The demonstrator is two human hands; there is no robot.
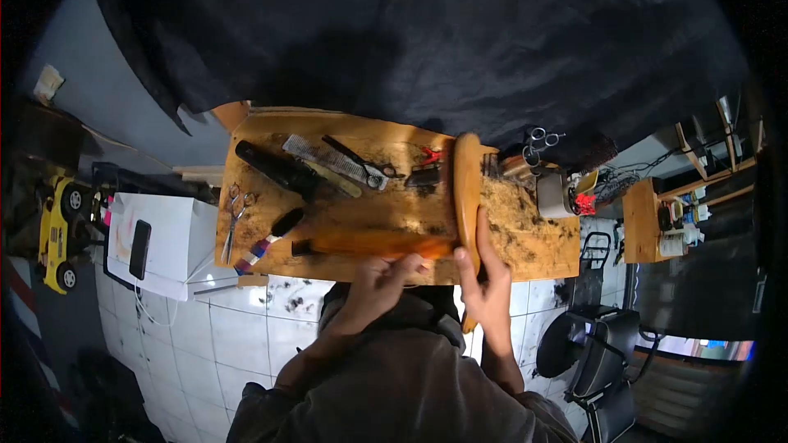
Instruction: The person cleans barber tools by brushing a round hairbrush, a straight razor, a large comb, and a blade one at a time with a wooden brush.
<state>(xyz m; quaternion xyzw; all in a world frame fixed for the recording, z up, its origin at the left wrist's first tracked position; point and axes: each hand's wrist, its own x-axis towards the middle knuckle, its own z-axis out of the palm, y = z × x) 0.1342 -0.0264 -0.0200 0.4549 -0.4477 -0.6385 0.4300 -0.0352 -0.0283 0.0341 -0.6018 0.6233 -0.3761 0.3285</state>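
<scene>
My right hand [488,291] grips a long wooden-handled brush [467,184], which stands lengthwise over the table's front edge with its dark bristles facing left. My left hand [382,283] pinches a long orange tool [382,244] lying crosswise, its right end against the brush. Motion blurs this tool, so its exact kind is unclear. Below and around both hands, cut hair is scattered over the wooden table [525,250]. Left of my left hand lies a small brush with a striped handle [269,242].
Scissors [238,217], a black clipper [275,166], a grey comb [324,156] and a red clip [430,154] lie on the table. A metal container [556,195] stands at right. At left, a phone [140,248] rests on a white box [176,234]. A black chair [603,353] stands right.
</scene>
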